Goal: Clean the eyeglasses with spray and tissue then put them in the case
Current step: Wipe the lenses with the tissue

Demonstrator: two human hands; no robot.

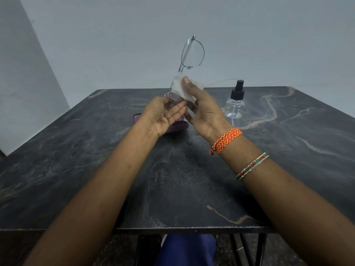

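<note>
Thin metal-framed eyeglasses (192,52) are held up on end above the table, one lens at the top against the wall. My right hand (201,112) pinches a white tissue (182,87) around the lower lens, thumb on top. My left hand (165,114) holds the bottom of the frame with its fingertips, palm turned up. Beneath my hands a purple glasses case (138,119) lies on the table, mostly hidden. To the right of my right hand stands a clear spray bottle (235,104) with a black nozzle.
The dark marble table (172,179) stretches from the near edge to a pale wall behind. Metal table legs and a blue cloth show under the front edge. My right wrist wears an orange thread band and a beaded bangle.
</note>
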